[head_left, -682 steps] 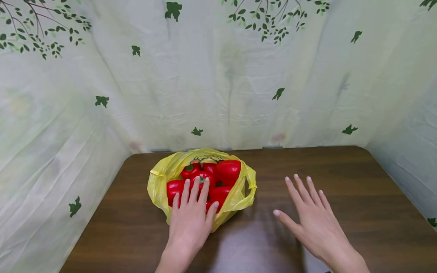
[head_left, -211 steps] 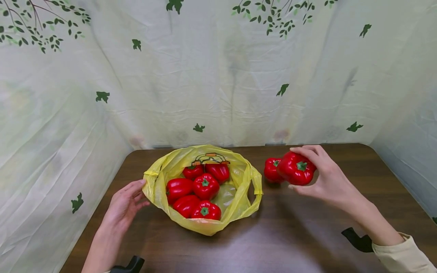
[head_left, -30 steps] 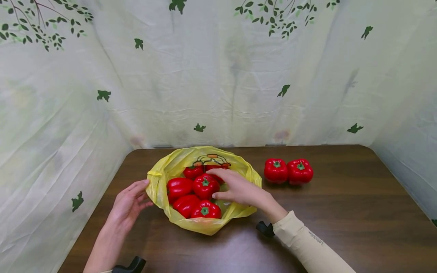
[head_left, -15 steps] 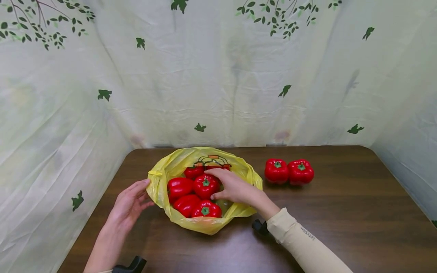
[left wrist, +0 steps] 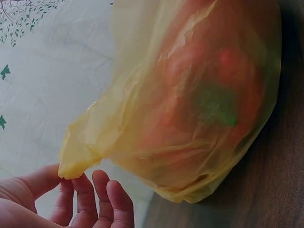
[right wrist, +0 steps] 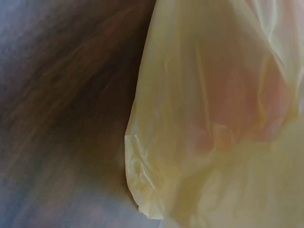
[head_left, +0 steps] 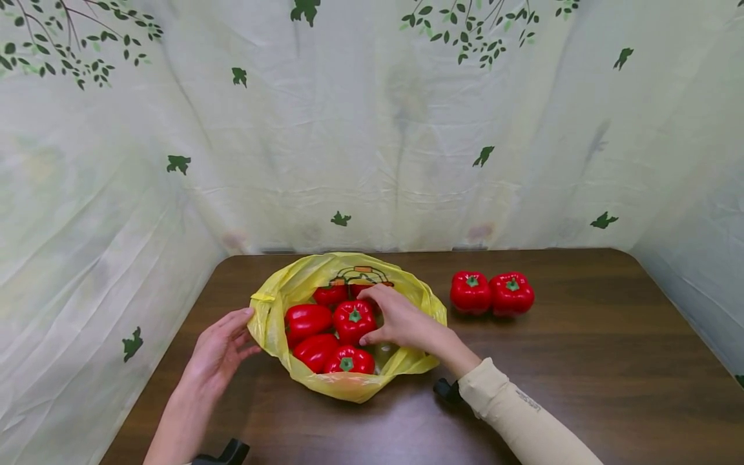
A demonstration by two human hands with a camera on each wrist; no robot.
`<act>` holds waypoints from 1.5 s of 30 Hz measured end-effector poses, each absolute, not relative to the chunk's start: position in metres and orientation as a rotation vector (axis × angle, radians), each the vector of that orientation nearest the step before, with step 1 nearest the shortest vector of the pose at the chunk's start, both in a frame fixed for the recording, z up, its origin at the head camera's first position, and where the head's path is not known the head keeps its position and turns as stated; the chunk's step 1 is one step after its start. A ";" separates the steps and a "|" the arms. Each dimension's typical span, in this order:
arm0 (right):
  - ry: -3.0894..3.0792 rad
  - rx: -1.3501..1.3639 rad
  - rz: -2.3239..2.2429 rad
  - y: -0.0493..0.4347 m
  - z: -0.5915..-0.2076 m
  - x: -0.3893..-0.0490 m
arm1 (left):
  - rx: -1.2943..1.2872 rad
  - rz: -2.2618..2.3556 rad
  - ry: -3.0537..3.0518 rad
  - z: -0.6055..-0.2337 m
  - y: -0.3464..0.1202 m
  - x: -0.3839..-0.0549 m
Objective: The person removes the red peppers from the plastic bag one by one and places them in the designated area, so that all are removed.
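Observation:
An open yellow plastic bag (head_left: pixel 349 387) stands on the table with several red bell peppers (head_left: pixel 307 321) inside. My left hand (head_left: pixel 216 349) pinches the bag's left rim between thumb and forefinger; the left wrist view shows the gathered yellow film (left wrist: pixel 78 159) at its fingertips. Reaching over the right rim, my right hand (head_left: pixel 401 321) has thumb and fingers around the right side of the middle bell pepper (head_left: pixel 351 328), whose green stem faces me. In the right wrist view, the bag's film (right wrist: pixel 166 109) hides that hand's fingers.
Two more red bell peppers, one left (head_left: pixel 470 294) and one right (head_left: pixel 513 296), sit side by side on the brown wooden table (head_left: pixel 593 349), right of the bag. A pale leaf-patterned curtain (head_left: pixel 372 142) hangs behind and along both sides.
Since the earliest frame, two bell peppers have come out onto the table at right. Over the last half second, the middle pepper has shifted slightly right in the right hand's hold; the left hand stays.

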State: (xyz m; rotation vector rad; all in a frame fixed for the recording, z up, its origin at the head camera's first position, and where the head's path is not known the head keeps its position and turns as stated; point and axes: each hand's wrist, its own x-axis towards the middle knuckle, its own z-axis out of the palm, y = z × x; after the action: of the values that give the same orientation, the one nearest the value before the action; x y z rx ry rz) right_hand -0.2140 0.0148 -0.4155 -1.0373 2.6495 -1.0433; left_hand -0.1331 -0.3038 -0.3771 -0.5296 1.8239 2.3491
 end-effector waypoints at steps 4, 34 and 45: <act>2.627 -0.995 -1.118 0.020 -0.413 -0.211 | -0.540 2.353 1.817 -0.376 -0.303 -0.133; 2.600 -0.945 -1.737 0.080 -0.386 -0.171 | -0.456 2.400 1.799 -0.384 -0.306 -0.133; 2.726 -1.066 -1.644 0.107 -0.378 -0.170 | -0.475 2.392 1.796 -0.383 -0.306 -0.134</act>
State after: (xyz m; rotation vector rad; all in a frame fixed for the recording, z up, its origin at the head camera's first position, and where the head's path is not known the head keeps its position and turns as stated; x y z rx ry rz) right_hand -0.1704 0.1072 -0.3779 -1.0658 2.7256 -1.6439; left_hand -0.1342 -0.3059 -0.3834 -0.4751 1.7959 2.3917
